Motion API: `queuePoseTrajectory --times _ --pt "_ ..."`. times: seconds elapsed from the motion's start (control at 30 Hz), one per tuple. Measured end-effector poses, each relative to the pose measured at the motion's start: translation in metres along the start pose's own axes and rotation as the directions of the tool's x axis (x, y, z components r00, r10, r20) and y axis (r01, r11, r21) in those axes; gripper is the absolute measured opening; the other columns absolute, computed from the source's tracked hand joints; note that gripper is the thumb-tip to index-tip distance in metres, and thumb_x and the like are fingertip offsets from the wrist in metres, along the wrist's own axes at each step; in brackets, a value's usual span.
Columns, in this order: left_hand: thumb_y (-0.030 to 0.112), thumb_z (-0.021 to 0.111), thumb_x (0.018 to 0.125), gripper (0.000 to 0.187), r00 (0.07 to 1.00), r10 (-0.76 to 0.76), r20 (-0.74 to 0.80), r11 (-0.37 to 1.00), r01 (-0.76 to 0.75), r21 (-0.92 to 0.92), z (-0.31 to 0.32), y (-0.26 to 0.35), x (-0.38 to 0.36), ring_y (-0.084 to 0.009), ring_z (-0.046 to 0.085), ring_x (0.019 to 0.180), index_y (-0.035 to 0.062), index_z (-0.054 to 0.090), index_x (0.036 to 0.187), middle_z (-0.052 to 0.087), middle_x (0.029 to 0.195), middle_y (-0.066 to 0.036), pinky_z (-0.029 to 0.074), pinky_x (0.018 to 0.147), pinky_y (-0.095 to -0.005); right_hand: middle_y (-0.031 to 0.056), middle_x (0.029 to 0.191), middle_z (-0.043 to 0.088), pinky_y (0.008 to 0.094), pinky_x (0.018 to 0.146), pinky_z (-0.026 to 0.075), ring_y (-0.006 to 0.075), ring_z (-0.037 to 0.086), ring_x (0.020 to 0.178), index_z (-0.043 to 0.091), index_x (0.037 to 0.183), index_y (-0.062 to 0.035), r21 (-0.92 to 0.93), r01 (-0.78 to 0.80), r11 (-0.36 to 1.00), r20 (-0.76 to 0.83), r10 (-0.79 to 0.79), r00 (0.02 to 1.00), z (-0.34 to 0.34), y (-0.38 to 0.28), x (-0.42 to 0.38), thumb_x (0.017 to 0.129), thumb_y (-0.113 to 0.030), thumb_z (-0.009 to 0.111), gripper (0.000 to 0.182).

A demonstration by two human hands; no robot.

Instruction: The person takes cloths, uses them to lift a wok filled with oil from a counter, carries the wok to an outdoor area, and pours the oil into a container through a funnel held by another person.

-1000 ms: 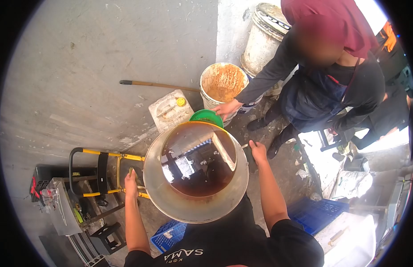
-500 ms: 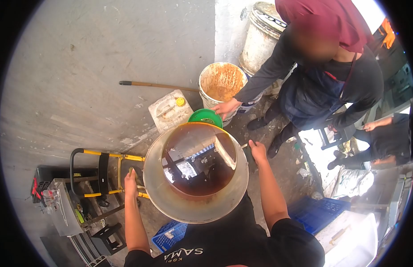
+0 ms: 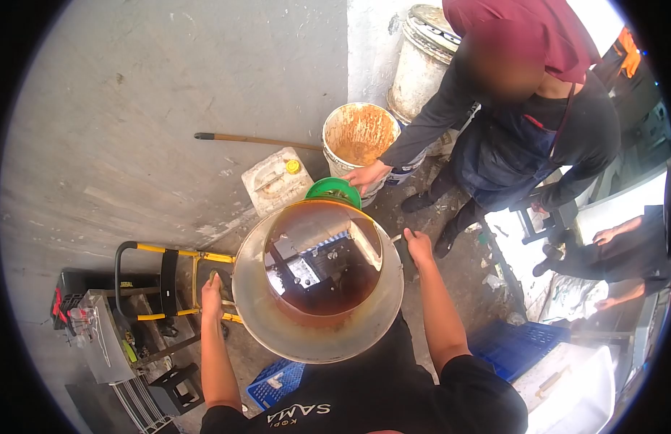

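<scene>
A big round metal pot (image 3: pixel 267 315) is tipped away from me, with dark brown liquid (image 3: pixel 350 278) pooled toward its far rim. My left hand (image 3: pixel 212 291) is closed round the handle on the pot's left side. On the right side, my right hand (image 3: pixel 418 244) grips the other handle. Just beyond the far rim is a green round funnel or bowl (image 3: pixel 328 186); its lower part is hidden by the pot. A co-worker's hand (image 3: pixel 367 176) holds the green piece by its edge.
Behind the green piece stand a stained white bucket (image 3: pixel 334 123) and a dirty jerrycan (image 3: pixel 267 184). A yellow-and-black trolley (image 3: pixel 184 282) is at left. Blue crates (image 3: pixel 520 347) lie at right. The co-worker (image 3: pixel 523 145) leans in; another person (image 3: pixel 632 246) is at far right.
The liquid has shrunk slightly and its surface reflections have shifted. My hands and the pot stay almost in place. The person at far right has moved their arms and body.
</scene>
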State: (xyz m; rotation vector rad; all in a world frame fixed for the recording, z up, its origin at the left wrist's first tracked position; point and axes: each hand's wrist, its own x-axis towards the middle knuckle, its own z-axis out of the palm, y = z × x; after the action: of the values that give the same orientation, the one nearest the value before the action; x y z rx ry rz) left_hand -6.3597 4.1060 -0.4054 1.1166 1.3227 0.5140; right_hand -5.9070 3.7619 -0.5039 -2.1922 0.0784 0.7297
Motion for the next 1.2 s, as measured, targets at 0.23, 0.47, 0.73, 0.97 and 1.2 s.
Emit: queuePoseTrajectory --times 0.23,0.47,0.73,0.97,1.2 --pt "0.026 0.051 0.099 0.028 1.000 0.030 -0.002 1.000 -0.030 0.000 0.001 -0.001 0.001 -0.0125 0.060 0.077 -0.0010 0.059 0.102 0.063 0.089 -0.004 0.049 0.068 -0.0285 0.0242 0.108 0.066 0.0355 0.088 0.046 0.0288 0.063 0.101 0.061 0.113 0.0099 -0.014 0.085 0.996 -0.115 -0.086 0.990 0.004 0.004 0.003 0.090 -0.036 0.063 0.051" --pt "0.026 0.051 0.099 0.028 1.000 0.011 -0.020 1.000 -0.012 -0.017 0.007 0.005 -0.005 -0.0125 0.060 0.075 -0.0002 0.058 0.100 0.062 0.087 -0.004 0.049 0.067 -0.0291 0.0276 0.129 0.055 0.0382 0.103 0.039 0.0360 0.052 0.123 0.055 0.124 0.0095 0.032 0.011 0.999 -0.023 -0.010 1.000 -0.006 -0.010 -0.004 0.088 -0.041 0.062 0.063" --pt "0.026 0.050 0.099 0.027 1.000 -0.001 -0.025 1.000 0.001 0.018 0.002 0.002 -0.001 -0.0121 0.058 0.073 -0.0001 0.058 0.101 0.061 0.086 -0.003 0.047 0.066 -0.0291 0.0279 0.128 0.055 0.0386 0.103 0.039 0.0365 0.051 0.123 0.055 0.123 0.0097 0.008 0.026 1.000 -0.035 -0.026 0.999 -0.006 -0.012 -0.004 0.089 -0.043 0.061 0.063" --pt "0.025 0.051 0.099 0.033 1.000 -0.020 0.022 0.999 0.019 0.041 -0.008 -0.002 0.008 -0.0172 0.061 0.090 -0.0047 0.056 0.111 0.063 0.101 -0.009 0.048 0.079 -0.0318 0.0284 0.129 0.054 0.0390 0.104 0.038 0.0367 0.050 0.125 0.055 0.124 0.0094 -0.029 0.020 0.999 0.001 -0.020 1.000 -0.006 -0.012 -0.004 0.089 -0.042 0.060 0.062" --pt "0.026 0.051 0.099 0.030 1.000 -0.015 0.015 1.000 0.015 0.011 0.003 0.012 -0.004 -0.0160 0.062 0.083 -0.0025 0.056 0.107 0.063 0.096 -0.007 0.050 0.074 -0.0307 0.0277 0.129 0.054 0.0388 0.104 0.038 0.0367 0.050 0.124 0.056 0.124 0.0090 -0.019 0.009 1.000 -0.029 -0.009 1.000 -0.004 -0.011 -0.003 0.089 -0.042 0.061 0.062"
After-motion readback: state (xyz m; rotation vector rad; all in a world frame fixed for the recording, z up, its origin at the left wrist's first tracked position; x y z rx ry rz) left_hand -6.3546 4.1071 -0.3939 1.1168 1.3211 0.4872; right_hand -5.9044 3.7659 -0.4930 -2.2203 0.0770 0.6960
